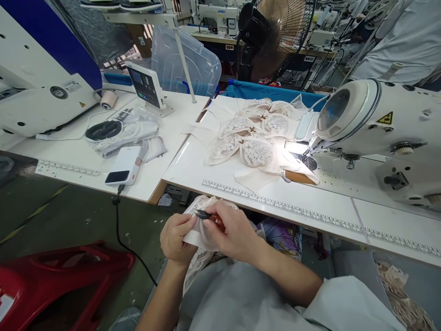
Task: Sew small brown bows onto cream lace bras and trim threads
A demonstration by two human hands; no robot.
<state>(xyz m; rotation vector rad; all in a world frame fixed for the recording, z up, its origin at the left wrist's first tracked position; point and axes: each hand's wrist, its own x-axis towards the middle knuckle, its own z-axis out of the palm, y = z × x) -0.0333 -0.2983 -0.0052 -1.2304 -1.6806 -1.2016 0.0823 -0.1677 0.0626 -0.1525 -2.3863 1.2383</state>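
Fingers of the left hand point(177, 235) pinch a lace garment point(193, 236), likely light, soft, best held by its plain edge; right hand point(239, 233) clasps thread snips point(217, 220) before the sewing table point(191, 165).

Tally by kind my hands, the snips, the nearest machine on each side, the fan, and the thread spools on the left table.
Hands: 2, left hand and right hand
Snips: 1
Nearest machines: 2, left machine and right machine
Fan: 1
Thread spool: 1
Total: 7
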